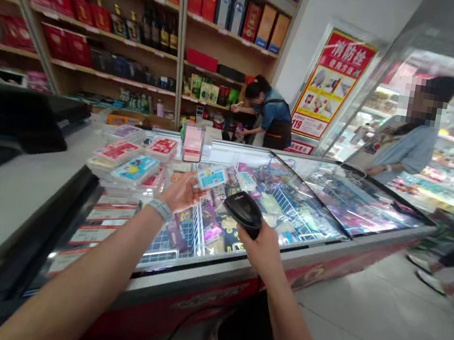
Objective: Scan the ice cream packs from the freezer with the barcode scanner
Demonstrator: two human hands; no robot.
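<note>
My left hand [185, 191], with a pale band on its wrist, grips a small flat blue-and-white pack [212, 178] by its near edge, above the glass top of a chest freezer [222, 256]. A black handheld barcode scanner [244, 210] is in my right hand [261, 245], its head pointing left toward the pack. Scanner and pack are apart. Left of my left hand lie several similar packs, among them a blue one [136, 168] and a red one [117, 150]. Another blue-and-white pack [246, 180] rests on the glass beyond the scanner.
A phone [193, 143] stands upright at the freezer's back edge. A black checkout device [23, 120] sits on the left counter. One person [277, 112] bends behind the freezer; another [409, 135] stands at its right end. Shelves [114, 37] of boxes and bottles line the back wall.
</note>
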